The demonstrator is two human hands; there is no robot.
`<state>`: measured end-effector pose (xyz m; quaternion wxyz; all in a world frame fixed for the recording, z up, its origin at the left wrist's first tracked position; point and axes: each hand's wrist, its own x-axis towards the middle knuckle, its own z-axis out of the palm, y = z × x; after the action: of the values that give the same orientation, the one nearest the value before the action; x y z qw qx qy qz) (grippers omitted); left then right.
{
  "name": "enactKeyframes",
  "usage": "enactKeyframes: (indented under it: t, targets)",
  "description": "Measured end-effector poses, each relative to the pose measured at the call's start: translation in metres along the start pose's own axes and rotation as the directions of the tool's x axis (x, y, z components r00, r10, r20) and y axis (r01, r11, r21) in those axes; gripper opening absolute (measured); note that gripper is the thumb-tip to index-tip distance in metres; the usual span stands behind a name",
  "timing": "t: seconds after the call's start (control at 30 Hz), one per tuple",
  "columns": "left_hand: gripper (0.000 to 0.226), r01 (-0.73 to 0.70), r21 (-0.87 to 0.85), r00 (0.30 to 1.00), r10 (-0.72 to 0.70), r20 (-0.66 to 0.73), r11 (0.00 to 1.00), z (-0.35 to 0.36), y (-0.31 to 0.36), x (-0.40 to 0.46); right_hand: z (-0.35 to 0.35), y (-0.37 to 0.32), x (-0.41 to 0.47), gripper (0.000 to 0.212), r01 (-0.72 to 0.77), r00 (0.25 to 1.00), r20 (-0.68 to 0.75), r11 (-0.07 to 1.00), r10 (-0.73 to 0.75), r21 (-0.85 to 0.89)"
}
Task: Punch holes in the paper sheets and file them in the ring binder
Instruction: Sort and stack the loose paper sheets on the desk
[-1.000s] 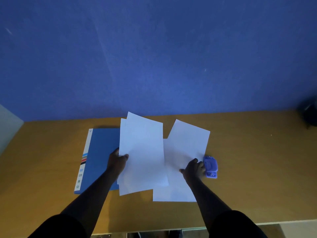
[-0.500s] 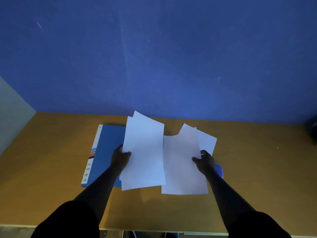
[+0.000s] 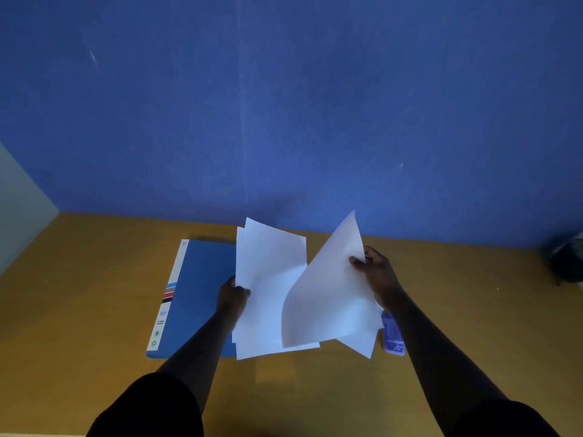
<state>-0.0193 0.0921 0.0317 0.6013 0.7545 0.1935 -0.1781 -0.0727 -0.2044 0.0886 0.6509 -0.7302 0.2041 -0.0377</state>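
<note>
A closed blue ring binder (image 3: 198, 294) lies flat on the wooden table (image 3: 94, 310), left of centre. My left hand (image 3: 232, 296) grips the left edge of a small stack of white sheets (image 3: 268, 279), held above the binder's right side. My right hand (image 3: 377, 272) pinches the right edge of another white sheet (image 3: 328, 298), lifted and tilted, overlapping the stack. One more sheet corner (image 3: 362, 345) shows beneath it. A purple hole punch (image 3: 392, 337) rests on the table under my right forearm, partly hidden.
A blue wall (image 3: 284, 105) stands right behind the table. A dark object (image 3: 564, 263) sits at the far right edge of the table. A pale surface (image 3: 19, 216) borders the left side.
My right hand left the table beside the punch, took hold of a sheet and lifted it up and leftward over the stack. The left hand kept its hold on the stack.
</note>
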Motion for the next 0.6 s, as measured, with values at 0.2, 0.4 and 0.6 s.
enactKeyframes:
  t: [0.2,0.4,0.6]
  targets:
    - [0.036,0.098,-0.129,0.989,-0.083,0.119,0.987,0.001,0.001,0.002,0.015,0.026,0.005,0.023,-0.202,0.979,0.009,0.977,0.201,0.065]
    - [0.021,0.173,-0.241,0.963,-0.113,0.246,0.955,0.004,0.005,-0.005,0.029,0.039,-0.009,0.020,-0.380,0.920,0.115,0.925,0.376,0.017]
    - [0.028,0.137,-0.347,0.964,-0.043,0.264,0.928,0.018,0.009,-0.004,0.039,0.050,-0.001,0.034,-0.340,0.939,0.048,0.940,0.340,-0.012]
